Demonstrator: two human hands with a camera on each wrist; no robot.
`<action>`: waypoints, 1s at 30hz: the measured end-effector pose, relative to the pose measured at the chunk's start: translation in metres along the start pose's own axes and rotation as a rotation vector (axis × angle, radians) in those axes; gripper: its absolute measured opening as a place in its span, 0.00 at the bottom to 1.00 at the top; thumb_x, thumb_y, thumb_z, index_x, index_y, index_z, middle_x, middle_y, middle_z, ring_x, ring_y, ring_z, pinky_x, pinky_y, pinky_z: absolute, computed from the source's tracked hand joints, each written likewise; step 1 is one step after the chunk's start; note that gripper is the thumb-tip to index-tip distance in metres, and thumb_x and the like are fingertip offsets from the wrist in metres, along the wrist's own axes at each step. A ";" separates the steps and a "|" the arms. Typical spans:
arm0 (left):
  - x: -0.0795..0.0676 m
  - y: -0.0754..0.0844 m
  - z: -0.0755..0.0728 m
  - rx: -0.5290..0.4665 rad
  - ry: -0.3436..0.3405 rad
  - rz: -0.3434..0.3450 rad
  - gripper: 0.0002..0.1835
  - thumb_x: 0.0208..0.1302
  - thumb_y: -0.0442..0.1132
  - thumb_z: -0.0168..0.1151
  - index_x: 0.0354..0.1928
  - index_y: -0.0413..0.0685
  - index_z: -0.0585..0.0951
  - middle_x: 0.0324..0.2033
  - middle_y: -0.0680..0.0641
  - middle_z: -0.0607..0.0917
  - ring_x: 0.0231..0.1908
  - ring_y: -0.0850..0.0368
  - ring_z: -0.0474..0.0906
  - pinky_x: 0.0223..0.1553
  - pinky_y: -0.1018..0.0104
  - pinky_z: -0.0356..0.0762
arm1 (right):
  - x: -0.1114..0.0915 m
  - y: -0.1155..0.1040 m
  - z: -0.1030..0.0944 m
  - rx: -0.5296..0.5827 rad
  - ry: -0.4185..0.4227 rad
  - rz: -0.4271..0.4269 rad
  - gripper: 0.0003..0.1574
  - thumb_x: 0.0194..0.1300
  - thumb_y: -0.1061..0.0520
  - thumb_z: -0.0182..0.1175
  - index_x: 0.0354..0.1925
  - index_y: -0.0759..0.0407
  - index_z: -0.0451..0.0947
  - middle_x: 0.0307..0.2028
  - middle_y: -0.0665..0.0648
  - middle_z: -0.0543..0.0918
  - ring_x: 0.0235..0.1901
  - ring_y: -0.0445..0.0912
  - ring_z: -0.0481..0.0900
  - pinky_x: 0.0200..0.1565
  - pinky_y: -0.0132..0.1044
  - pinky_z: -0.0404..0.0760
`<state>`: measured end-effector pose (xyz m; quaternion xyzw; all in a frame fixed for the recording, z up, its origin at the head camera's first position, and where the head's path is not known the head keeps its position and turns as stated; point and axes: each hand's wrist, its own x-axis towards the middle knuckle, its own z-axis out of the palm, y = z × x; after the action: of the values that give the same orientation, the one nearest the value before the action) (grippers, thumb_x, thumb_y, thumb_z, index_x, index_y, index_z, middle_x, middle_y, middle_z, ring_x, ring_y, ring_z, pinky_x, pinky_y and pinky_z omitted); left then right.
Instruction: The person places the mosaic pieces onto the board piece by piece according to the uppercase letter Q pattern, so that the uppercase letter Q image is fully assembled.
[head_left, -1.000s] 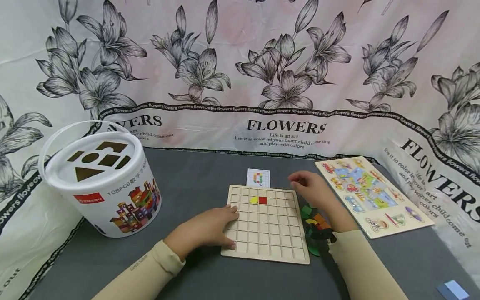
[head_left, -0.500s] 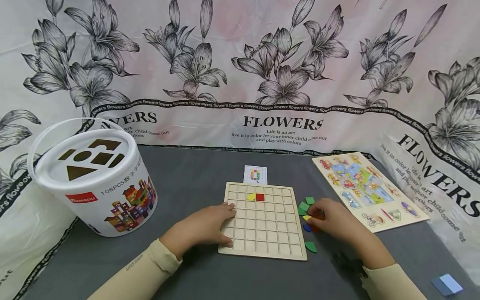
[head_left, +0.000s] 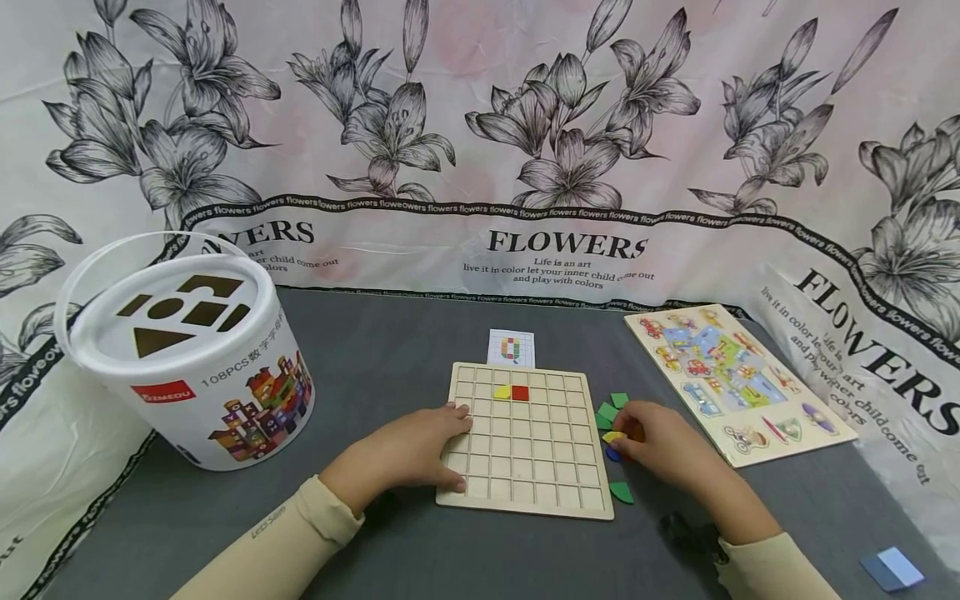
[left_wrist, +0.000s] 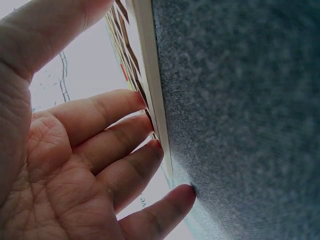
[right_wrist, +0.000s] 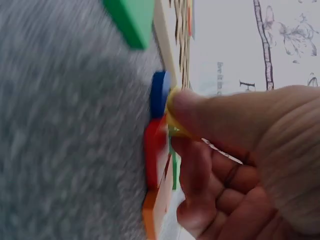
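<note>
A wooden grid board lies flat on the dark table, with a yellow piece and a red square side by side in its upper cells. My left hand rests at the board's left edge, its fingers spread and fairly straight along the rim in the left wrist view. Beside the right edge, my right hand pinches a yellow block between thumb and index finger. Close below it are a blue block, a red block and an orange block. Green blocks lie nearby.
A small pattern card touches the board's far edge. The white lidded bucket stands at left, a picture puzzle board at right. A green quarter piece and a blue block lie on the table.
My right hand has come down from the board's upper right corner to the loose blocks and now pinches a yellow one. My left hand stays at the board's edge.
</note>
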<state>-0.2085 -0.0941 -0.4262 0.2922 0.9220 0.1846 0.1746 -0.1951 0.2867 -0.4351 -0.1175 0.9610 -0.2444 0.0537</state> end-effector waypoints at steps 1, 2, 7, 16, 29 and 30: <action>0.000 0.000 0.000 0.000 -0.002 -0.002 0.46 0.60 0.49 0.85 0.78 0.42 0.75 0.82 0.44 0.69 0.84 0.46 0.61 0.83 0.47 0.63 | 0.001 -0.002 0.000 0.024 0.006 0.006 0.06 0.74 0.56 0.72 0.41 0.53 0.83 0.33 0.49 0.83 0.29 0.43 0.76 0.31 0.37 0.76; 0.000 0.000 0.000 0.000 -0.003 -0.003 0.46 0.61 0.49 0.85 0.78 0.42 0.75 0.82 0.44 0.69 0.84 0.46 0.60 0.83 0.48 0.63 | 0.002 -0.005 0.000 0.049 0.016 0.013 0.06 0.74 0.56 0.72 0.41 0.53 0.83 0.32 0.49 0.84 0.29 0.43 0.77 0.30 0.37 0.76; -0.002 -0.001 -0.001 0.009 -0.004 -0.015 0.47 0.60 0.49 0.85 0.78 0.42 0.76 0.82 0.44 0.69 0.84 0.47 0.61 0.83 0.48 0.63 | 0.026 -0.026 0.005 0.193 0.107 0.043 0.04 0.77 0.57 0.69 0.44 0.56 0.85 0.36 0.52 0.91 0.33 0.44 0.87 0.34 0.38 0.86; 0.002 -0.004 0.005 0.014 -0.005 0.003 0.46 0.61 0.51 0.84 0.78 0.44 0.76 0.82 0.45 0.70 0.84 0.47 0.61 0.83 0.47 0.64 | 0.085 -0.058 0.035 0.344 0.132 0.162 0.06 0.76 0.60 0.69 0.41 0.63 0.87 0.32 0.58 0.92 0.28 0.44 0.89 0.33 0.35 0.89; 0.006 -0.003 0.003 0.032 -0.003 -0.008 0.46 0.62 0.51 0.84 0.78 0.45 0.75 0.82 0.46 0.69 0.85 0.48 0.60 0.83 0.49 0.63 | 0.086 -0.060 0.036 0.185 0.100 0.138 0.10 0.76 0.53 0.67 0.40 0.58 0.86 0.33 0.55 0.87 0.30 0.46 0.80 0.34 0.38 0.76; 0.006 -0.002 0.003 0.031 -0.003 -0.008 0.46 0.61 0.51 0.84 0.78 0.45 0.76 0.82 0.46 0.70 0.84 0.48 0.61 0.83 0.49 0.63 | 0.086 -0.059 0.037 0.181 0.097 0.135 0.10 0.76 0.53 0.67 0.41 0.58 0.86 0.34 0.55 0.87 0.31 0.46 0.80 0.35 0.38 0.77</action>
<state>-0.2124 -0.0917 -0.4315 0.2914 0.9257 0.1691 0.1720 -0.2604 0.1975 -0.4426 -0.0352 0.9421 -0.3317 0.0338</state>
